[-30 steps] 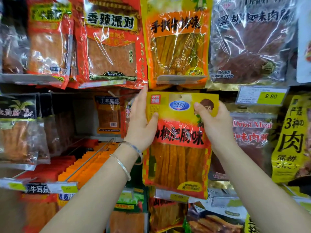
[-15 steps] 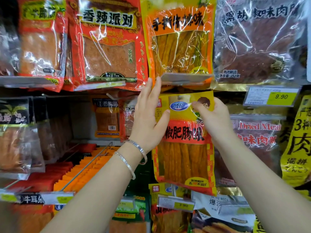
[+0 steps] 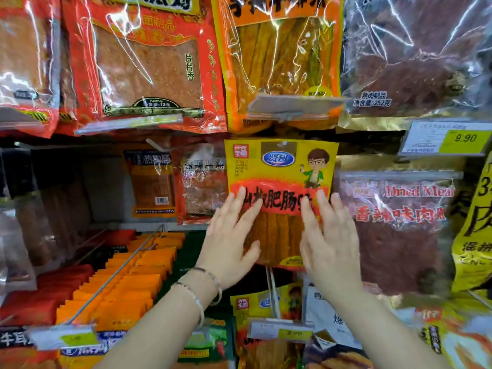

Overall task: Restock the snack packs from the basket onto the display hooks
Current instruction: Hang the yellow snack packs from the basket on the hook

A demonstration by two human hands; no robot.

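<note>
Yellow pack is hanging in the middle row, under an orange pack, beside the dried-meat bag. Left hand and right hand are touching its front, each grip spread, fingers straight.

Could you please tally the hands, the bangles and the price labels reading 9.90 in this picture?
Hands: 2, left hand, right hand
Bangles: 2, both on the left wrist
Price label reading 9.90: 1
Total: 5
</note>
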